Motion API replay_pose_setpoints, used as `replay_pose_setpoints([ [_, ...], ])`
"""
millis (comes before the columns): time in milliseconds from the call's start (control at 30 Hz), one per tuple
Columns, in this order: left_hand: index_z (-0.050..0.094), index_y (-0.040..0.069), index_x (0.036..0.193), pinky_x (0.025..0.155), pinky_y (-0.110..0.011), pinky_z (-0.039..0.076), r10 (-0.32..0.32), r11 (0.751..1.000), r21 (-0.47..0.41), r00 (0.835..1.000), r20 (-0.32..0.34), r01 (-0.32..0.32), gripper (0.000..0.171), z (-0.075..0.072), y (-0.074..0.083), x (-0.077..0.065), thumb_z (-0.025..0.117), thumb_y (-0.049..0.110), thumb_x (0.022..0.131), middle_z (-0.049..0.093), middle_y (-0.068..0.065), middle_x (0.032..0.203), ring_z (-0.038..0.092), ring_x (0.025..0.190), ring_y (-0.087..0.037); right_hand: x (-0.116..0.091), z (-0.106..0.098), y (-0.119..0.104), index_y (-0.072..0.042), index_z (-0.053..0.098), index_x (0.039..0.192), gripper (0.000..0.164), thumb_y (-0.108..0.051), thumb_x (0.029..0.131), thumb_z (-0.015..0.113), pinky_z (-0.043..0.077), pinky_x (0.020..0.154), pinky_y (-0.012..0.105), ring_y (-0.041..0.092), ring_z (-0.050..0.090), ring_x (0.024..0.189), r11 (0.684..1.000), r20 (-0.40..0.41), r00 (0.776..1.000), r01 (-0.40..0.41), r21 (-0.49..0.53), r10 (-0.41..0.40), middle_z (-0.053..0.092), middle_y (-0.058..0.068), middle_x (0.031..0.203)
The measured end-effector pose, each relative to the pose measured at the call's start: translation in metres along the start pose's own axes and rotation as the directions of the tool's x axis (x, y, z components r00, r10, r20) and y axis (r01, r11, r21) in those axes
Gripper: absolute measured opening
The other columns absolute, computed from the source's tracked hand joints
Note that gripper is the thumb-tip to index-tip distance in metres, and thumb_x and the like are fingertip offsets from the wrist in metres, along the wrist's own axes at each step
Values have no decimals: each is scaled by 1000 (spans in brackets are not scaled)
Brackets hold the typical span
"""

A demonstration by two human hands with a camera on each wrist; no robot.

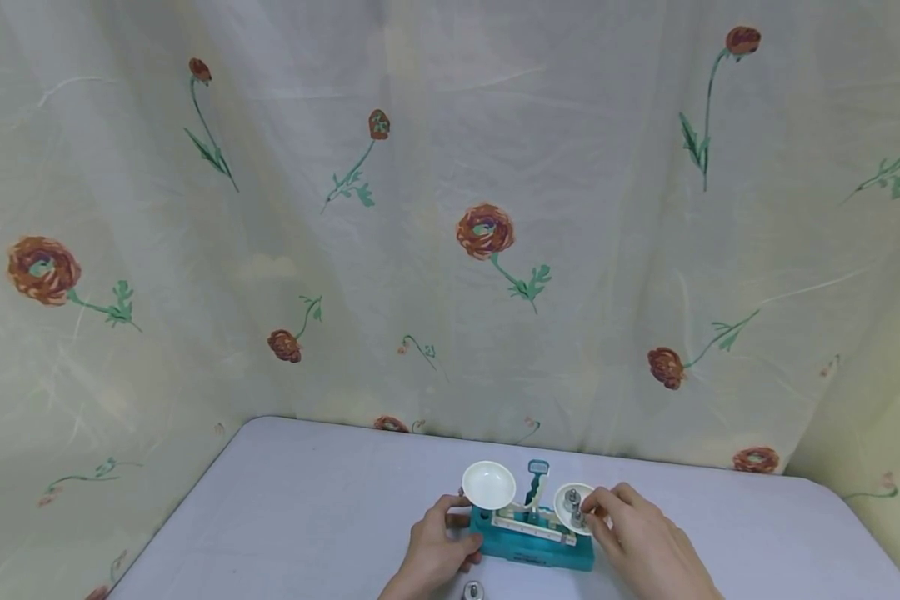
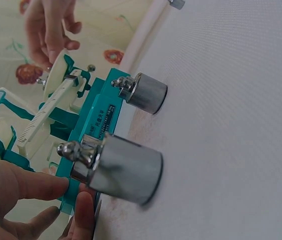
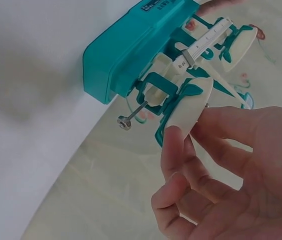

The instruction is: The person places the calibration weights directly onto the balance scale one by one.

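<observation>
A teal balance scale (image 1: pixel 536 546) with two white pans stands on the table. My left hand (image 1: pixel 438 542) grips the left end of its base, fingers and thumb around the corner. At the right pan (image 1: pixel 563 525), my right hand (image 1: pixel 633 533) pinches a small metal weight (image 1: pixel 577 518) by its top. Another metal weight (image 1: pixel 572 497) sits beside it in that pan. The left pan (image 1: pixel 489 485) holds nothing. In the right wrist view the right fingers (image 3: pixel 173 155) lie against the pan's edge, which hides most of the weight.
Knobbed metal weights (image 2: pixel 148 93) stand on the table in front of the base, close to the left hand. Another weight (image 2: pixel 177 4) shows at the top of the left wrist view. Behind the white table (image 1: pixel 330 492) hangs a flowered curtain (image 1: pixel 420 250).
</observation>
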State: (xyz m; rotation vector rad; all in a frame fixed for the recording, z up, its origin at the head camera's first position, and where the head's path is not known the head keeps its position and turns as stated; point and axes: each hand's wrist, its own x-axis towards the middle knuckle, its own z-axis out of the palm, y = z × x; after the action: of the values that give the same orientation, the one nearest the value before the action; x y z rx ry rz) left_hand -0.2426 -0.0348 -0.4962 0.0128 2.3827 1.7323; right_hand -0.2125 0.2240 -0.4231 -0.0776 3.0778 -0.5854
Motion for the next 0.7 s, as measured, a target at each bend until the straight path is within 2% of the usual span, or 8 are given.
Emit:
replay_pose_setpoints([
  [233, 59, 3, 141, 59, -25, 59, -8, 1000, -16, 1000, 3, 8, 49, -1, 1, 0, 76, 3, 95, 73, -15, 117, 72, 67, -10, -1, -2, 0, -18, 75, 113, 16, -26, 99, 78, 57, 72, 38, 15, 59, 84, 1000, -13, 1000, -3, 0, 3, 67, 1, 105],
  [467, 59, 3, 142, 60, -26, 59, -4, 1000, -10, 1000, 5, 4, 48, -1, 1, 0, 75, 3, 96, 73, -15, 118, 72, 68, -10, -4, -6, 0, -18, 74, 118, 21, -24, 98, 79, 54, 72, 31, 14, 58, 83, 999, -25, 1000, -4, 34, 5, 67, 0, 106],
  [700, 59, 3, 142, 59, -25, 58, -14, 1000, -8, 1000, 4, 14, 49, 0, 1, 1, 75, 4, 96, 73, -15, 118, 71, 67, -10, -6, -8, -1, -16, 73, 120, 26, -23, 97, 80, 53, 73, 28, 13, 57, 83, 998, -1, 1000, 1, 65, -1, 68, -1, 107],
])
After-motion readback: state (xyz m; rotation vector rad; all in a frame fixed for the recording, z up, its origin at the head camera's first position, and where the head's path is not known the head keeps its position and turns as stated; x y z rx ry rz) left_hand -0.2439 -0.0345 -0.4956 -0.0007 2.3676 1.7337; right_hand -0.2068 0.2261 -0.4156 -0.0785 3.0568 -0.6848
